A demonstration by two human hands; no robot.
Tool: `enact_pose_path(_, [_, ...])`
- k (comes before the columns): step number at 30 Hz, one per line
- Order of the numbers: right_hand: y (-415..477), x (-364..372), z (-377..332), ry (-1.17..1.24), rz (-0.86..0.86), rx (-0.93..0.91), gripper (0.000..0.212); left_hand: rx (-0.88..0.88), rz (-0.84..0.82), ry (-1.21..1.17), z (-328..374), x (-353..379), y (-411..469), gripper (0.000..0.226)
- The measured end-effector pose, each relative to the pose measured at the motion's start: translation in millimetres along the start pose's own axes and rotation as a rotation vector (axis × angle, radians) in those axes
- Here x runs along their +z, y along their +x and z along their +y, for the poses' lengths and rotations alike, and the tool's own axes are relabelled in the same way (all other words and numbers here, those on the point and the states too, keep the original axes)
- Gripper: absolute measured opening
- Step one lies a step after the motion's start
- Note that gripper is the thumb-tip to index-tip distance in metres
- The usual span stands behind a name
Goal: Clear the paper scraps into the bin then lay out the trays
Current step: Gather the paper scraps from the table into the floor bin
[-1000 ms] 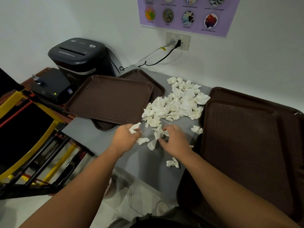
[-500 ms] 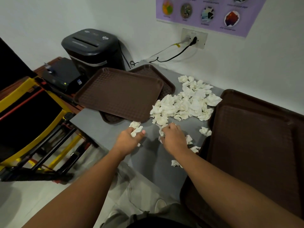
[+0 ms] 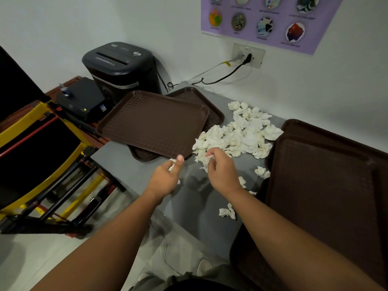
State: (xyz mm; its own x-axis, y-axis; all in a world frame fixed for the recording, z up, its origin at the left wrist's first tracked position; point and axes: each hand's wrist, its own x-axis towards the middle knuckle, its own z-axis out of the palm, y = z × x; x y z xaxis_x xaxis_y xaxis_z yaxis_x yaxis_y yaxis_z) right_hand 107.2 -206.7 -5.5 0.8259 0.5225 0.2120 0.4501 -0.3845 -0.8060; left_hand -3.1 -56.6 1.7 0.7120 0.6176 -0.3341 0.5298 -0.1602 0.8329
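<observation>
Compared with one second ago, the loose paper scraps [image 3: 206, 162] that lay between the hands are off the grey table [image 3: 126, 158] and are now in the hands. Both hands have risen clear of the surface (their shadows fall on the table beneath them).

**Hand state**
- Left hand [image 3: 165, 177]: fingers curled, with the thumb pinching a small white scrap against them.
- Right hand [image 3: 222, 173]: fingers curled round a crumpled bunch of scraps. How much it holds cannot be told, since the palm faces away.

**Position of the work item**
- The main pile [image 3: 241, 133] lies ahead of the hands and slightly to the right, between the left tray stack [image 3: 153, 124] and the right tray stack [image 3: 325, 185].
- Its long axis runs diagonally, from the near-left corner by the right hand's fingertips to the far-right end near the wall.
- The right hand is the nearer hand, at or just short of the pile's near edge. The left hand is just beside the corner of the top left tray.
- Stray scraps [image 3: 262, 172] lie apart from the pile on the right-hand side, beside the right forearm and the right tray stack.

**Appearance**
The scraps are white, soft-looking, torn and crumpled, and heaped loosely. They will probably compress and shed pieces when gathered.

**Status**
Most scraps remain on the table. No bin can be identified in view.
</observation>
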Motion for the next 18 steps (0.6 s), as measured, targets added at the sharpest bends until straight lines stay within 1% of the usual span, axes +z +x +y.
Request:
enact_pose_path(1, [2.7,-0.9,-5.7,0.041,-0.02,0.046,0.025,-0.025,0.012,-0.04,3.3,-1.2,0.8,0.076])
enact_pose_path(2, [6.0,-1.2,-11.3,0.079,-0.041,0.085,0.028,-0.051,0.028,-0.083,7.9,-2.8,1.0,0.072])
enact_pose_path(4, [13.3,0.5,-20.4,0.178,-0.08,0.154,0.027,-0.057,0.069,-0.168,12.3,-7.0,3.4,0.053])
enact_pose_path(5, [16.3,2.0,-25.2,0.242,-0.094,0.192,0.023,-0.035,0.083,-0.192,13.1,-10.1,4.3,0.043])
enact_pose_path(7, [22.0,7.9,-32.5,0.33,-0.103,0.249,0.012,0.017,0.1,-0.218,11.8,-17.1,5.8,0.033])
enact_pose_path(9, [24.1,14.4,-39.4,0.3,-0.098,0.248,0.018,0.017,0.122,-0.277,10.2,-25.5,5.5,0.014])
enact_pose_path(10, [24.8,18.7,-42.0,0.272,-0.101,0.234,0.019,0.008,0.142,-0.325,10.2,-29.6,4.0,0.012])
enact_pose_path(13, [26.8,31.4,-52.2,0.222,-0.135,0.219,0.011,-0.028,0.193,-0.441,7.4,-41.5,-0.5,0.013])
enact_pose_path(15, [28.1,42.1,-58.9,0.272,-0.179,0.227,0.007,-0.056,0.226,-0.49,1.9,-49.9,-3.0,0.012])
enact_pose_path(17, [28.3,56.8,-63.0,0.336,-0.216,0.227,0.012,-0.083,0.292,-0.494,-7.4,-60.2,-5.5,0.013])
enact_pose_path(18, [27.8,63.4,-65.7,0.323,-0.225,0.22,0.013,-0.093,0.33,-0.457,-13.9,-65.7,-6.4,0.012])
